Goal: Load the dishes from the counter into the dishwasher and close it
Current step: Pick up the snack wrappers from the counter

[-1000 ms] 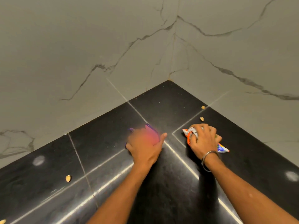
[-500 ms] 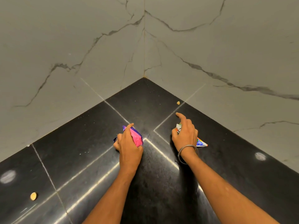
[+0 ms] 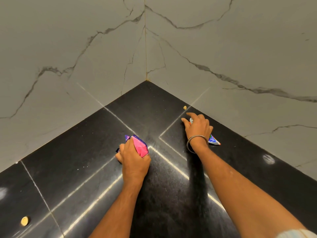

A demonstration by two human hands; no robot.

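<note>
No dishes or dishwasher are in view. I look down at a black stone counter (image 3: 85, 162) in a corner between two marble walls. My left hand (image 3: 133, 160) grips a crumpled pink and purple wrapper (image 3: 139, 146) on the counter. My right hand (image 3: 197, 128), with a metal bangle on the wrist, holds a white, blue and orange wrapper (image 3: 213, 140) under the palm. Its index finger and thumb stretch out toward a small tan crumb (image 3: 185, 107) near the right wall, without touching it.
Another tan piece (image 3: 24, 221) lies on the counter at the lower left. Pale light spots (image 3: 268, 159) shine on the dark stone. The marble walls (image 3: 223, 48) close off the counter at the back on both sides.
My right hand slid farther back toward the crumb by the right wall, finger and thumb extended. My left hand closed on the pink wrapper and stayed near the middle seam.
</note>
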